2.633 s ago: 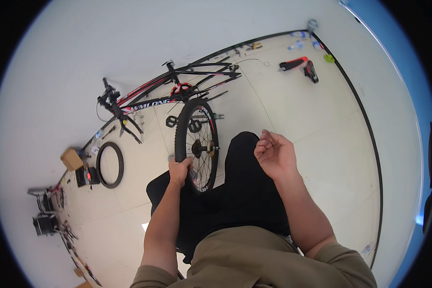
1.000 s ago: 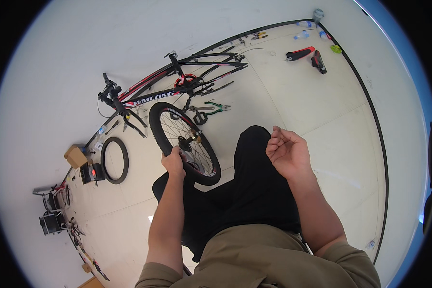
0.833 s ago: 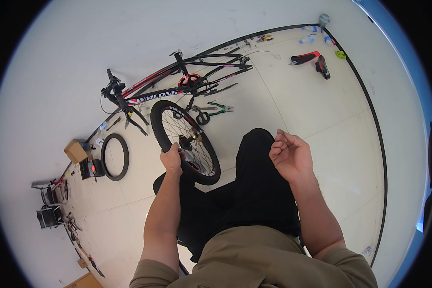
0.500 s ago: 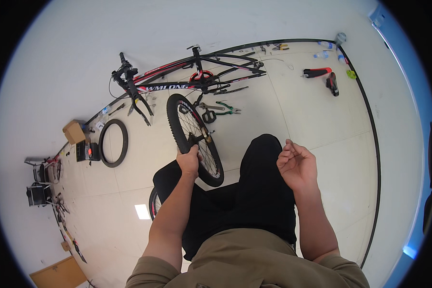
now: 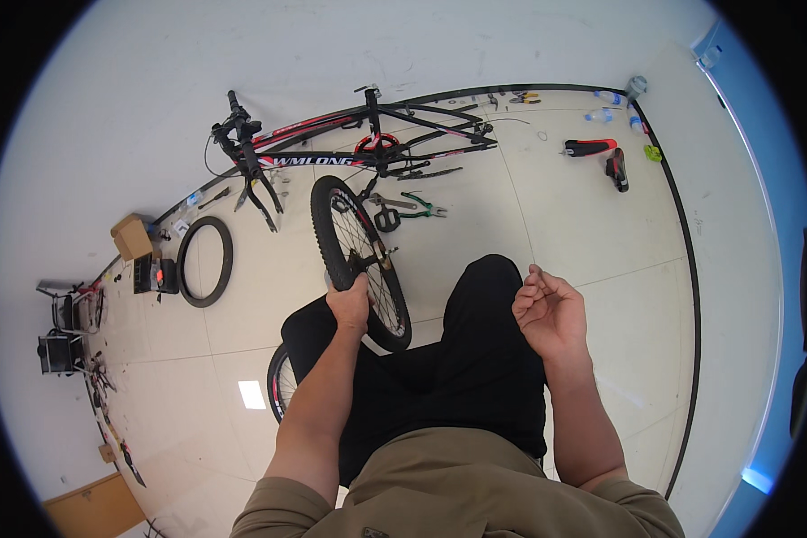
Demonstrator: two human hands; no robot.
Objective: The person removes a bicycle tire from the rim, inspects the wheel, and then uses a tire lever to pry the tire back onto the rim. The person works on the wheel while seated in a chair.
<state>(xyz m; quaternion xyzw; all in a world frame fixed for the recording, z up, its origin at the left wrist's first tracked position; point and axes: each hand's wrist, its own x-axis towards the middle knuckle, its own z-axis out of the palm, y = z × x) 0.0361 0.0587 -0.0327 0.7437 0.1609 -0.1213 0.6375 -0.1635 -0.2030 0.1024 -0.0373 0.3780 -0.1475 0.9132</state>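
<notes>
A bicycle wheel (image 5: pixel 332 235) with a knobby black tyre stands tilted between my legs. My left hand (image 5: pixel 348 305) is closed round its near left side, thumb over the tyre and rim; its fingertips are hidden behind. Above my right knee, my right hand (image 5: pixel 551 316) is raised palm up. Its fingers are curled and pinched toward the thumb; whatever is in them, if anything, is too small to make out. Just beyond the wheel lie a black pedal (image 5: pixel 387 220) and green-handled pliers (image 5: pixel 424 206).
A black and red bicycle frame (image 5: pixel 314 161) with fork and handlebar lies along the wall. A loose tyre (image 5: pixel 227 262) and an open cardboard box (image 5: pixel 132 237) are at left. Another wheel (image 5: pixel 280 386) shows beside my left leg. A saddle (image 5: pixel 617 170) and bottles (image 5: pixel 599 116) lie at right.
The whole view has shifted slightly. Both hands keep the same pose, the left still on the wheel and the right still raised with curled fingers.
</notes>
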